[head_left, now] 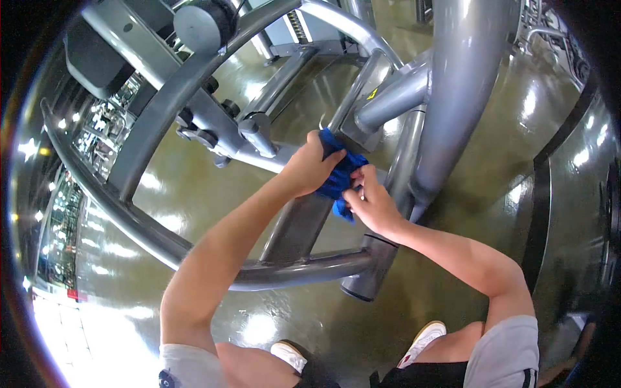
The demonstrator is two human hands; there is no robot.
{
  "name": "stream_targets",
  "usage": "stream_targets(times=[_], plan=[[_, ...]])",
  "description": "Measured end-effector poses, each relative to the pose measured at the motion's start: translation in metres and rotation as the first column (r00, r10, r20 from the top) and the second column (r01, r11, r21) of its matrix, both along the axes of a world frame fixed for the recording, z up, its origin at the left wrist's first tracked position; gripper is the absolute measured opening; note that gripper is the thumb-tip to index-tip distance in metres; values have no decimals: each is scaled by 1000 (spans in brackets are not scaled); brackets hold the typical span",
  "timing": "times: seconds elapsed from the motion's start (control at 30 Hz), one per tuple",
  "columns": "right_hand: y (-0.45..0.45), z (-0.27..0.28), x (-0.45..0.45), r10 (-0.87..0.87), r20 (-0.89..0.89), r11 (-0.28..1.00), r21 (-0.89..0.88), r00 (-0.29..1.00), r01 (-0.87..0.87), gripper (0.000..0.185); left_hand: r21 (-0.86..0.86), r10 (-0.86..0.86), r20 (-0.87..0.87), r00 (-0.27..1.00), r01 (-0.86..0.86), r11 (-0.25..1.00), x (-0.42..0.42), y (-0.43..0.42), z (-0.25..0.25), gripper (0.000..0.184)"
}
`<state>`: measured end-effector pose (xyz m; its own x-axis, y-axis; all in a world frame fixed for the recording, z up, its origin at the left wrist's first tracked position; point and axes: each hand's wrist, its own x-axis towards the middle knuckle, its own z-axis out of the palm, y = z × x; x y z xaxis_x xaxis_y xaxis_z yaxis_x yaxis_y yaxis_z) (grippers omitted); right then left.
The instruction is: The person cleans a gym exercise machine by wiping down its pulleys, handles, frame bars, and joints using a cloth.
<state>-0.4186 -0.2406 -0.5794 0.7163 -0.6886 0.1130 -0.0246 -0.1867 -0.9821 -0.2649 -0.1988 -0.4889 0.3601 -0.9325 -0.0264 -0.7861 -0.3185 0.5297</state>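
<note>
A blue cloth (336,176) is bunched between my two hands, against the grey metal frame (301,226) of a gym machine. My left hand (310,165) is closed on the cloth's upper left part, thumb lying across it. With bent fingers, my right hand (372,200) pinches the lower right edge of the cloth. A loose end of it hangs below the fingers. The part of the frame directly behind the cloth is hidden.
A thick grey upright (469,84) rises to the right of my hands. A curved tube (155,236) sweeps round on the left, and a dark pad (97,61) sits at upper left. My shoes (424,343) stand on the shiny floor (297,317).
</note>
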Motion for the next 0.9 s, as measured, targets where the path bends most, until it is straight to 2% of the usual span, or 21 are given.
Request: stream_targets(times=[0.03, 0.07, 0.1, 0.13, 0.17, 0.2, 0.27, 0.3, 0.33, 0.37, 0.4, 0.43, 0.47, 0.5, 0.57, 0.6, 0.7, 0.73, 0.8, 0.87, 0.9], plan=[[-5, 0, 4, 29, -5, 986, 163, 1000, -28, 29, -5, -16, -101, 995, 16, 1000, 0, -1, 4, 76], [-6, -1, 8, 21, -2, 986, 163, 1000, -20, 29, -5, -24, -97, 995, 24, 1000, 7, -4, 1, 76], [-5, 1, 13, -2, 104, 887, 460, 995, -47, 27, -112, -173, -86, 981, 163, 980, 12, -7, 1, 78], [-5, 3, 15, -54, 198, 700, 707, 979, -104, 25, -215, -315, -60, 947, 295, 931, 16, -10, 1, 80], [-7, 4, 13, 18, 275, 719, 664, 961, -204, 30, -216, -364, -50, 930, 345, 913, 22, -11, 1, 82], [-6, 6, 14, 11, 280, 720, 664, 960, -202, 30, -213, -371, -46, 928, 354, 911, 23, -16, 3, 82], [-3, 8, 20, -123, 459, 703, 666, 880, -249, 36, -264, -429, -239, 871, 367, 892, 24, -25, 5, 82], [-4, 10, 21, -135, 461, 701, 670, 877, -245, 36, -276, -397, -463, 792, 297, 914, 22, -25, 7, 77], [-4, 10, 22, -197, 457, 724, 664, 867, -185, 50, -266, -400, -466, 789, 307, 914, 24, -30, 4, 77], [-5, 9, 22, -258, 451, 742, 659, 854, -125, 66, -383, -431, -581, 691, 236, 893, 26, -34, -1, 76], [-9, 3, 26, -267, 449, 733, 669, 853, -122, 66, -479, -465, -674, 575, 139, 867, 27, -37, -6, 74], [-16, -2, 33, -270, 502, 807, 584, 822, -91, 69, -456, -444, -745, 498, 105, 884, 10, -33, 9, 69], [-24, -6, 39, -269, 557, 870, 490, 786, -49, 73, -446, -440, -746, 500, 117, 888, 6, -33, 16, 69], [-31, 2, 32, -224, 569, 854, 505, 791, -121, 73, -435, -426, -775, 468, 94, 895, 4, -34, 22, 65], [-32, 5, 32, -228, 586, 877, 471, 777, -98, 74, -424, -415, -818, 399, 71, 903, 6, -35, 24, 63], [-31, 5, 32, -215, 596, 899, 431, 774, -82, 76, -416, -412, -820, 397, 80, 906, 6, -38, 23, 63], [-38, 4, 36, -181, 577, 933, 356, 797, -45, 79, -342, -298, -750, 591, 39, 939, 7, -42, 15, 70], [-38, 8, 35, -184, 574, 933, 358, 798, -43, 79, -340, -297, -752, 588, 40, 939, 7, -41, 12, 70], [-37, 16, 31, -171, 629, 937, 341, 758, -71, 80, -277, -255, -662, 705, 86, 957, 5, -38, 9, 71], [-37, 9, 34, -185, 648, 903, 409, 739, -133, 82, -279, -257, -688, 679, 79, 957, 14, -39, 7, 72], [-36, 15, 32, -202, 664, 859, 473, 720, -196, 84, -263, -229, -765, 602, 33, 964, 11, -36, 13, 72]])
